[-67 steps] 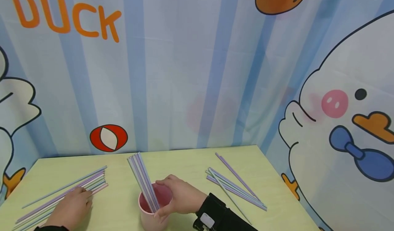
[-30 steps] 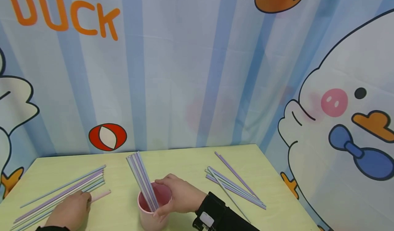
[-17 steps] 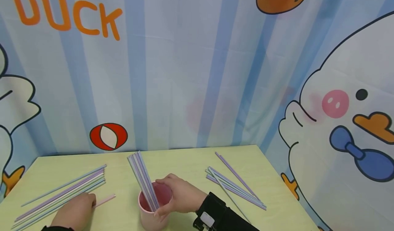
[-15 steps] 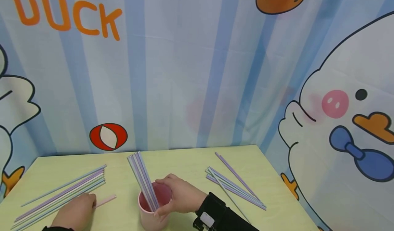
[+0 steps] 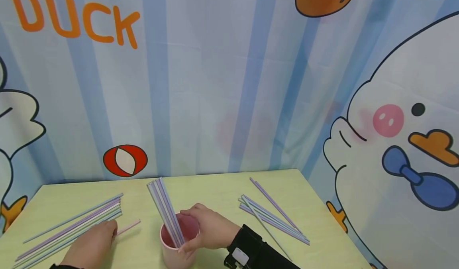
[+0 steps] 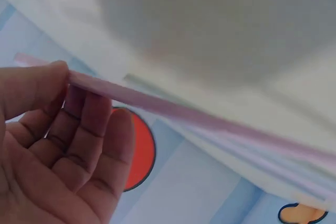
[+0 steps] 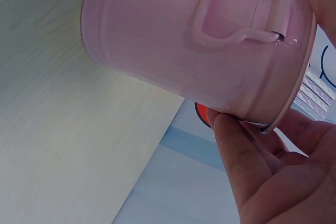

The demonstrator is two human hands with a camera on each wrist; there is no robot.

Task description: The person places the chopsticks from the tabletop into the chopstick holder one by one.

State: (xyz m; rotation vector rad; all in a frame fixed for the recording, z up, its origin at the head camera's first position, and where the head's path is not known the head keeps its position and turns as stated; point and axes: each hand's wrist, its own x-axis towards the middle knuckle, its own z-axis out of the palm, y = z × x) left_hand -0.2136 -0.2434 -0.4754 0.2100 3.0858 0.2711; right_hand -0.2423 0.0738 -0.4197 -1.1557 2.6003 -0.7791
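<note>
My left hand point(image 5: 94, 243) pinches a pink straw point(image 5: 129, 226) between thumb and fingers, just right of the left pile of straws point(image 5: 77, 226). The left wrist view shows that pink straw point(image 6: 173, 109) lifted off the table, held near one end. With my right hand point(image 5: 213, 227) I grip the rim of a pink metal pail point(image 5: 177, 258), thumb on the near side. Several pale purple and blue straws point(image 5: 165, 211) lean left inside the pail, their lower ends hidden. In the right wrist view the pail point(image 7: 157, 40) has a pink wire handle folded against its side.
Another loose pile of straws point(image 5: 272, 219) lies on the right of the pale yellow table point(image 5: 222, 185), some crossing each other. A blue-striped curtain point(image 5: 215, 81) with duck drawings hangs behind the table's far edge.
The left hand has drawn the pink straw away from the left pile, rightward, and its tip is now raised. My right hand keeps its grip on the pail, which has stayed in place.
</note>
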